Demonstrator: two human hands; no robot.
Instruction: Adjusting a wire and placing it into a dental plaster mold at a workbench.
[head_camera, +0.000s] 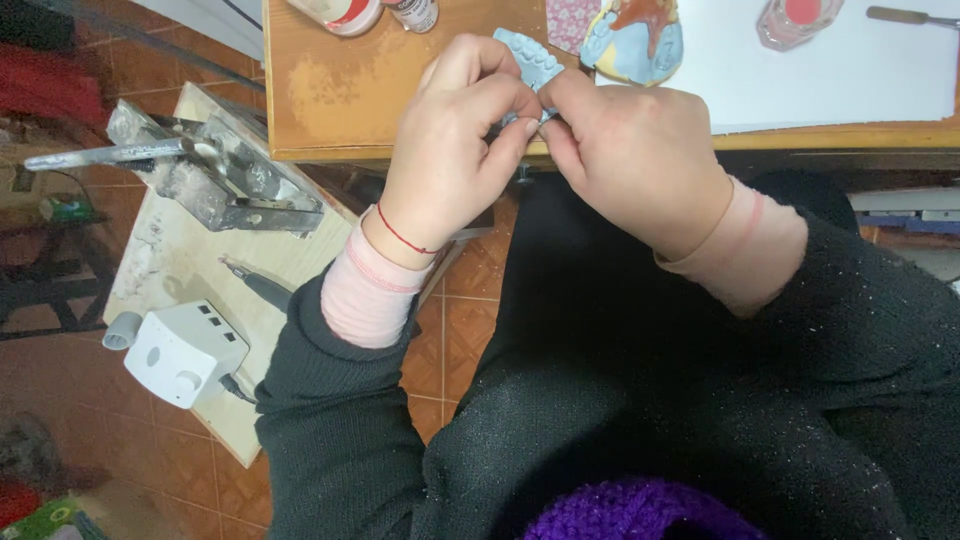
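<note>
My left hand (455, 150) and right hand (625, 150) meet at the desk (330, 90) edge, fingers pinched shut together on a pale blue dental cast (530, 60). Beyond it sits another blue cast with orange wax (635, 40).

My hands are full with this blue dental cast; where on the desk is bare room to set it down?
Bare wood lies left of the left hand, below the jars. The white sheet right of the right hand is mostly bare. The back edge, by the second cast, is crowded.
</note>
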